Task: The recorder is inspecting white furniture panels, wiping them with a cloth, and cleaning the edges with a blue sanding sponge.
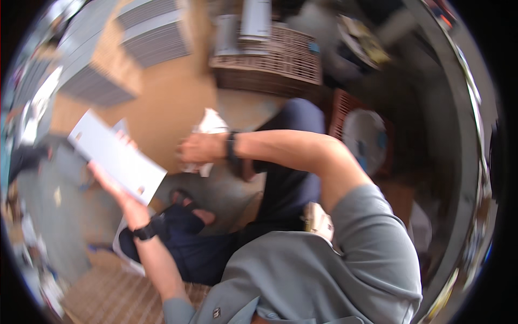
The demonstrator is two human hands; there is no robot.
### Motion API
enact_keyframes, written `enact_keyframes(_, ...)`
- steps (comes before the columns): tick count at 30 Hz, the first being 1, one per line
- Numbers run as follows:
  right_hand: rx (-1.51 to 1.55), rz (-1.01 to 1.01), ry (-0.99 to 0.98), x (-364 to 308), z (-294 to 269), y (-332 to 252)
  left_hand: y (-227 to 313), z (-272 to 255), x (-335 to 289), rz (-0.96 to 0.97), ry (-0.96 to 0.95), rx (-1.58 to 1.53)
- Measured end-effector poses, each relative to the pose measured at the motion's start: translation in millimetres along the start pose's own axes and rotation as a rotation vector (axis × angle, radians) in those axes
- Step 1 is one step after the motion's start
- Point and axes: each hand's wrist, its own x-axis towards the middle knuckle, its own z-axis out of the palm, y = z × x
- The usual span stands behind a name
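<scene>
A flat white rectangular panel (pixel 118 157) with a small hole near each end rests tilted in my left hand (pixel 120 193). The fingers of that hand wrap the panel's two long edges. Over the near edge of the brown work table, my right hand (pixel 200 149) is closed around a crumpled white cloth (pixel 213 123), which sticks out above and below the fingers. Motion blurs the right fingers. The panel and the cloth are apart.
Stacks of similar panels (pixel 154 40) stand on the brown table (pixel 178 92). Brown slatted crates (pixel 286 54) at the back carry more white pieces (pixel 255 21). To my right, a white basin (pixel 364 137) sits by a reddish crate (pixel 339 113). My legs are below the table edge.
</scene>
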Motion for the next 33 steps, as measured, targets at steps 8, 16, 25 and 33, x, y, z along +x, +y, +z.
enact_keyframes(8, -0.142, 0.458, 0.499, -45, -128, 15, -66, 84, 2, -0.18, 0.183, 0.089)
enact_keyframes(16, -0.046, 1.007, 0.979, -345, -177, -39, -93, 123, -15, -0.362, 0.002, 0.091)
enact_keyframes(25, -0.078, 2.051, 0.577, -570, 0, -118, -128, 160, -24, -0.443, 0.023, 0.135)
enact_keyframes(33, -0.13, 1.933, 0.708, -563, 6, -113, -128, 154, -31, -0.506, 0.07, 0.005)
